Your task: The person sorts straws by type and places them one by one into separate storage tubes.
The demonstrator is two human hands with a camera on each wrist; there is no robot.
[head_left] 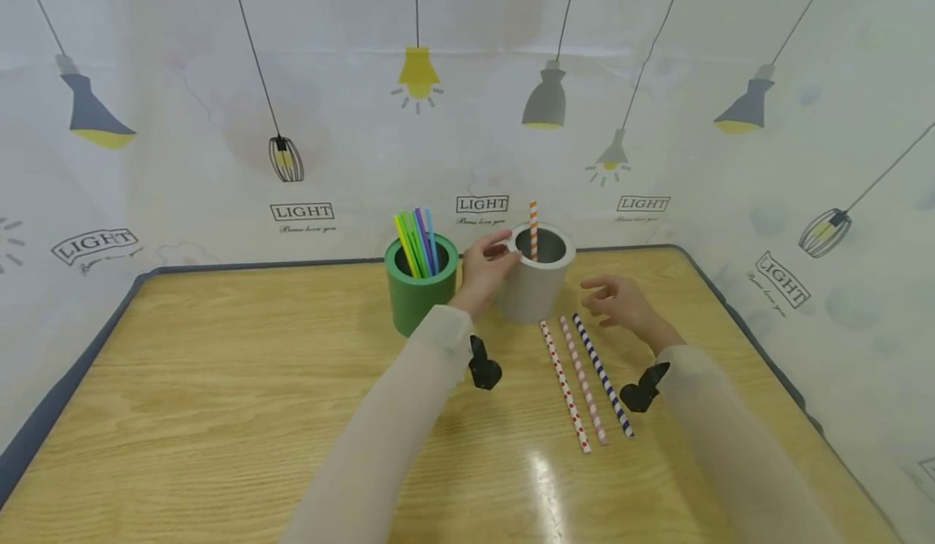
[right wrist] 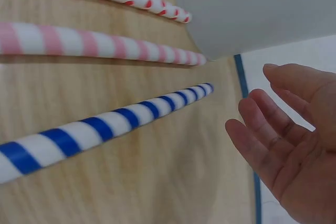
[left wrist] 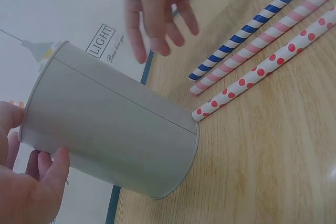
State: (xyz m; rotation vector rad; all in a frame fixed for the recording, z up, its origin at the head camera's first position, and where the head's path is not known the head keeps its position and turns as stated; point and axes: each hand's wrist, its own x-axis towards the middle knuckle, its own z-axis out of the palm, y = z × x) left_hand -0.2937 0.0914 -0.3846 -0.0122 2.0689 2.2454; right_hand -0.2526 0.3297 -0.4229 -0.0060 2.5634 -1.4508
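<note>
My left hand (head_left: 484,274) grips the grey container (head_left: 527,294) at the left of its rim, beside the opening. The container stands upright on the table, and an orange-and-white striped paper straw (head_left: 534,231) sticks up out of it. My right hand (right wrist: 286,135) hangs over the table to the right of the container, fingers loosely bent and holding nothing. Below it lie three paper straws side by side: a blue-striped one (right wrist: 113,124), a pink-striped one (right wrist: 105,44) and a red-dotted one (left wrist: 262,69). Their far ends are close to the container's base.
To the left of the grey container stands a green container (head_left: 416,300) with several bright plastic straws (head_left: 416,243) in it. Behind the wooden table (head_left: 241,382) hangs a pale cloth (head_left: 351,122) printed with lamps, which also closes off both sides.
</note>
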